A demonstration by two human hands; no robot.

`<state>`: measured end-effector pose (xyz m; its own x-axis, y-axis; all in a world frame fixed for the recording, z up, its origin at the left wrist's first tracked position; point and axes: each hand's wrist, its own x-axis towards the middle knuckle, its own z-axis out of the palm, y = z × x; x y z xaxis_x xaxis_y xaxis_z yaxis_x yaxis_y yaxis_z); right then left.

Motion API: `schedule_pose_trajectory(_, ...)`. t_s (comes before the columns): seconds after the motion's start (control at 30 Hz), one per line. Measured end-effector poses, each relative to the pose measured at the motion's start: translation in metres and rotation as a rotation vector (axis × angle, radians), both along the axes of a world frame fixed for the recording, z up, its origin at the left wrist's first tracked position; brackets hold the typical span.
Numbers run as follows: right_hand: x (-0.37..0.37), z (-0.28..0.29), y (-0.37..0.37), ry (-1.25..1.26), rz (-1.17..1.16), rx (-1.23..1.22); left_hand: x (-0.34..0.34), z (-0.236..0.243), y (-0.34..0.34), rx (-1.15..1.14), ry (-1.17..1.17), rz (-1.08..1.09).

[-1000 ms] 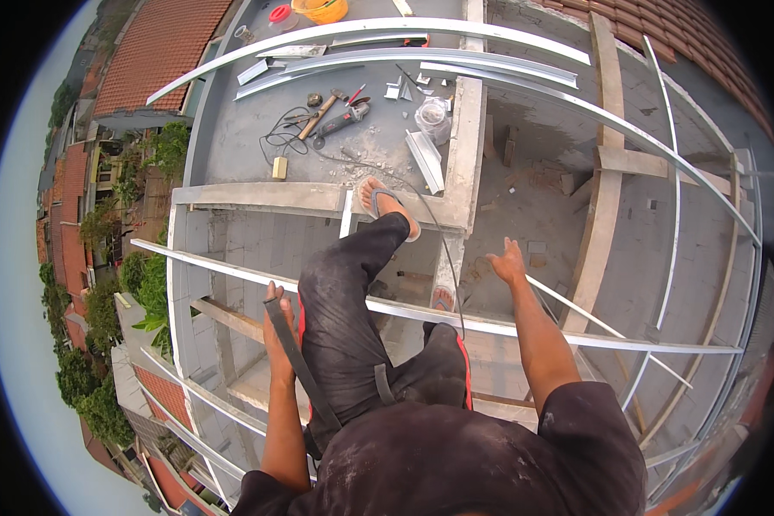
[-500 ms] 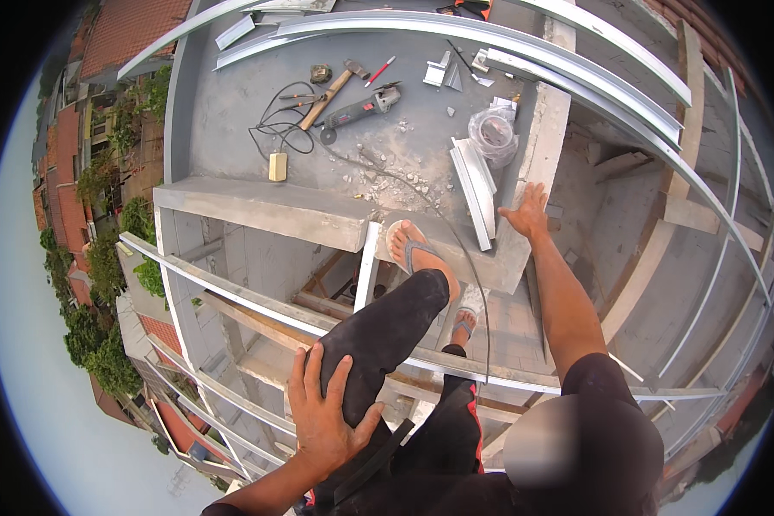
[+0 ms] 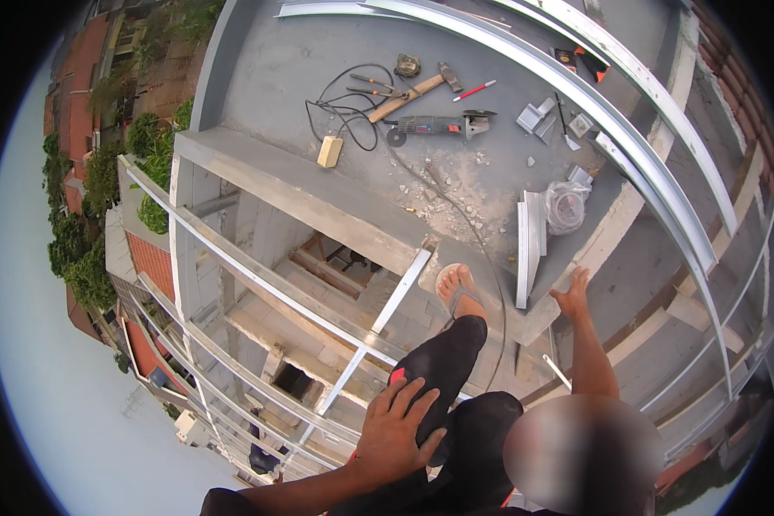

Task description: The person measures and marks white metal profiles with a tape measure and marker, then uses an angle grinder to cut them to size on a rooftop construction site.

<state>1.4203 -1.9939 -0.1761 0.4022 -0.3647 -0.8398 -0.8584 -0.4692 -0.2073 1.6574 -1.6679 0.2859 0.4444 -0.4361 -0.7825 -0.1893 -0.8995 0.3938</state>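
Observation:
My left hand [image 3: 397, 430] lies with fingers spread on my left leg, just above the bent knee. That leg's foot, in a grey flip-flop [image 3: 462, 297], rests on the concrete ledge beside a metal crossbar. At the right, my right hand [image 3: 572, 297] leans on the corner of the concrete beam [image 3: 612, 225], thumb apart from the fingers and nothing held. Close to it stand short pieces of silver metal channel [image 3: 530, 245] and a clear plastic bag [image 3: 565, 209] with a round coil inside.
On the grey slab lie an angle grinder [image 3: 434, 126], hammer [image 3: 411, 95], pliers [image 3: 375, 86], tape measure [image 3: 408, 65], red pencil [image 3: 474, 91], beige socket block [image 3: 329, 152] and rubble [image 3: 447, 193]. Long metal rails [image 3: 258, 273] cross open drops. A dark-clothed figure [image 3: 263, 456] is lower left.
My view has shifted, so the slab and tools sit farther right. My right knee has come up, and its foot has left view. Both hands keep to the leg and the beam.

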Motion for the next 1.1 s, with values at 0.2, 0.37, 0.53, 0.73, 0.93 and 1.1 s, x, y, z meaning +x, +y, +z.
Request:
schedule_pose_trajectory(0.2, 0.051, 0.013, -0.047, 0.231, -0.072, 0.262, 0.026, -0.006, 0.000, -0.026, -0.023, 0.050)
schedule_pose_trajectory(0.37, 0.203, 0.176, -0.001, 0.176, -0.444, 0.416, 0.065, -0.025, -0.023, -0.017, -0.030, 0.193)
schedule_pose_trajectory(0.53, 0.267, 0.229, 0.037, 0.142, -0.263, 0.715, 0.131, -0.086, -0.035, -0.018, -0.062, 0.470)
schedule_pose_trajectory(0.73, 0.278, 0.312, 0.018, -0.119, 0.528, 0.368, 0.183, -0.133, -0.024, -0.224, 0.035, 0.866)
schedule_pose_trajectory(0.93, 0.271, 0.428, -0.050, 0.115, 0.374, 0.706, 0.201, -0.045, 0.015, -0.519, 0.251, 1.332)
schedule_pose_trajectory(1.1, 0.348, 0.475, -0.042, 0.042, 0.532, 0.569, 0.223, 0.041, 0.062, -0.751, 0.799, 1.729)
